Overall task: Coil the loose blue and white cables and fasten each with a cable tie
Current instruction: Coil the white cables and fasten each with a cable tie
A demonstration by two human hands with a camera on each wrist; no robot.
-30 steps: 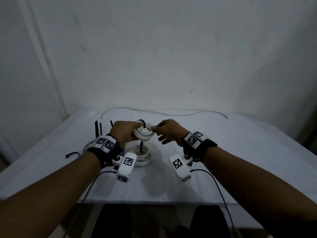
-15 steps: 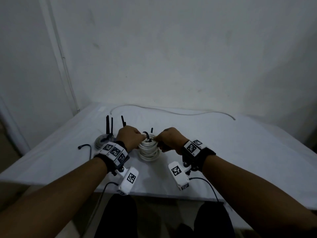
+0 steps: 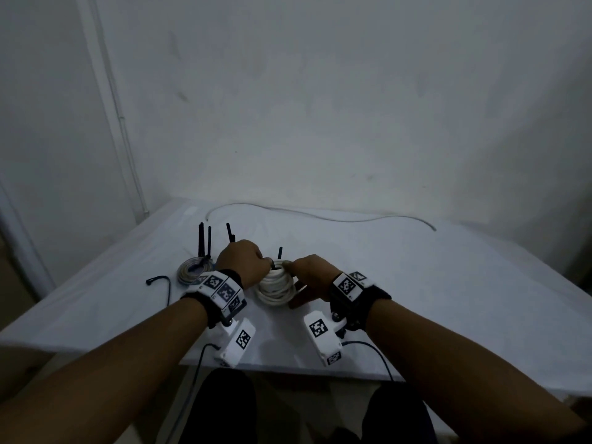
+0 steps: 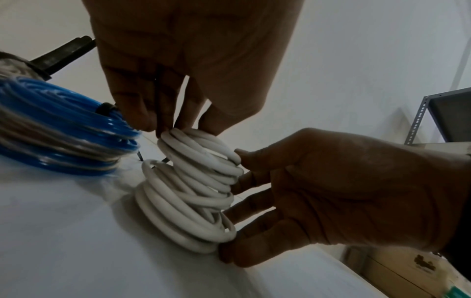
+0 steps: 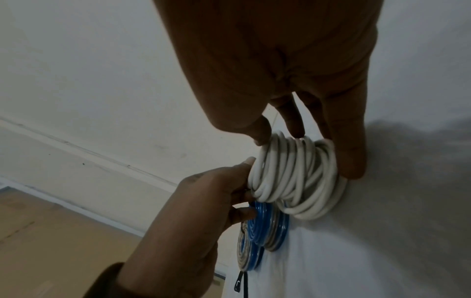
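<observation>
Two white cable coils (image 3: pixel 276 287) stand stacked on the white table (image 3: pixel 416 283), the upper one tilted on the lower. My left hand (image 3: pixel 256 265) pinches the top edge of the upper white coil (image 4: pixel 193 161) with curled fingertips (image 4: pixel 150 123). My right hand (image 3: pixel 307 274) lies against the stack's right side, fingers (image 4: pixel 252 203) straight, thumb at the top (image 5: pixel 260 137). A black cable tie (image 3: pixel 279 253) sticks up behind the stack. A tied blue cable coil (image 3: pixel 193 272) lies left of it, with its black ties (image 3: pixel 202 241) upright.
A loose black cable tie (image 3: pixel 159 280) lies near the table's left front. A long loose white cable (image 3: pixel 320 216) runs along the table's back edge. A metal shelf (image 4: pixel 438 117) stands off to the right. Walls close the back and left.
The white coil I held above the table has come down onto the lower white coil. My right fingers have straightened against the stack's side. The view shifted right.
</observation>
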